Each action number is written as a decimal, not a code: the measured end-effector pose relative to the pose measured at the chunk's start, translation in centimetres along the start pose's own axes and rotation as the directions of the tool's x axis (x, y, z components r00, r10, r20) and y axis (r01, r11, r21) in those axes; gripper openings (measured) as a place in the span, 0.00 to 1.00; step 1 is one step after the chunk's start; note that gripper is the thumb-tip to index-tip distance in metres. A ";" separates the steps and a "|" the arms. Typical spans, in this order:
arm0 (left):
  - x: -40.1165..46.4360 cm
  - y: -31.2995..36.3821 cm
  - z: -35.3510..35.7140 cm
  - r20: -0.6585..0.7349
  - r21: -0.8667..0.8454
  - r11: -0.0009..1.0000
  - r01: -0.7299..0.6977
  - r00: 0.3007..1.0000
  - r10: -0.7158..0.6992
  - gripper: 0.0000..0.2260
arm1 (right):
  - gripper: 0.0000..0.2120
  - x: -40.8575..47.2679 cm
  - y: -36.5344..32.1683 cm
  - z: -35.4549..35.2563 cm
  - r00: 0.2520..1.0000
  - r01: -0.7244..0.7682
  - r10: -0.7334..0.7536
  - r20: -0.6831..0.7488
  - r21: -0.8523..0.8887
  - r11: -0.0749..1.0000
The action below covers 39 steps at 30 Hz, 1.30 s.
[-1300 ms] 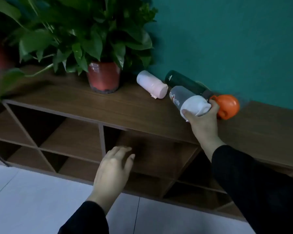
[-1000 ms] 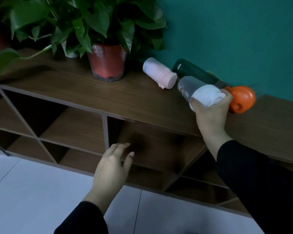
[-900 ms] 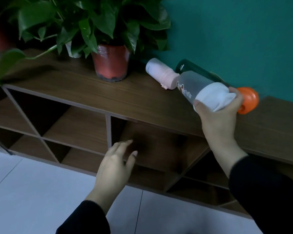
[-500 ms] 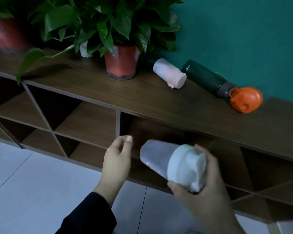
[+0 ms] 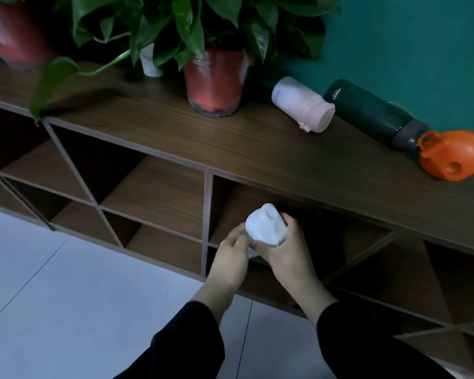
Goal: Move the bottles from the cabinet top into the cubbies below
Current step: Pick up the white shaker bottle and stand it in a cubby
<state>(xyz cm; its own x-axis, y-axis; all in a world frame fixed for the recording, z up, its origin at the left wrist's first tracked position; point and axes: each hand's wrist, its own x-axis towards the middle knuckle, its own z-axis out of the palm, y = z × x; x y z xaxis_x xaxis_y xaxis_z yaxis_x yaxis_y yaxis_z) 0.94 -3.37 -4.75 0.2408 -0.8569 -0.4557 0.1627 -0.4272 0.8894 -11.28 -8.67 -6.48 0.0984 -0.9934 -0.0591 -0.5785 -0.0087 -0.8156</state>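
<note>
A white-capped clear bottle (image 5: 266,225) is upright at the mouth of the middle cubby (image 5: 225,209), its body mostly hidden by my hands. My right hand (image 5: 288,251) grips it from the right, and my left hand (image 5: 231,258) holds its lower left side. On the cabinet top (image 5: 230,143) a pink bottle (image 5: 301,103) lies on its side. To its right lies a dark green bottle (image 5: 372,113) with an orange lid (image 5: 453,154).
A red-potted leafy plant (image 5: 215,83) stands on the cabinet top left of the bottles, and another red pot (image 5: 14,39) sits at far left. Open wooden cubbies, some with slanted dividers, run below. White tiled floor lies in front.
My right hand lifted the white-capped bottle off the cabinet top and brought it down to the middle cubby. My left hand came in and took hold of it too.
</note>
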 end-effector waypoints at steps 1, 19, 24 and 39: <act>0.6 -0.1 0.1 -0.001 -0.013 1.000 0.014 1.000 -0.014 0.21 | 0.50 0.4 0.2 0.4 1.000 -0.012 0.012 0.005 0.029 1.000; 8.4 0.5 0.2 -0.087 -0.116 0.993 0.025 0.996 -0.036 0.23 | 0.34 5.2 2.1 4.5 0.997 0.019 -0.038 0.070 0.244 0.970; 8.5 0.7 0.5 -0.130 -0.140 0.990 0.011 0.991 -0.029 0.24 | 0.36 5.3 2.4 4.2 0.991 0.055 -0.077 0.105 0.198 0.979; -0.8 3.7 0.1 -0.315 0.085 0.995 -0.060 0.945 0.084 0.16 | 0.21 -5.1 -2.4 -4.4 0.822 0.529 -0.538 -0.187 -0.104 0.843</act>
<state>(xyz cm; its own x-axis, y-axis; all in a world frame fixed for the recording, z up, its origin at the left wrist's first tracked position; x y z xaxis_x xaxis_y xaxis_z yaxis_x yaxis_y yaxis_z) 1.24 -4.29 -1.14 0.5428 -0.7552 -0.3675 0.0662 -0.3977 0.9151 -13.99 -4.10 -1.70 0.2411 -0.8329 0.4981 -0.5194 -0.5443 -0.6588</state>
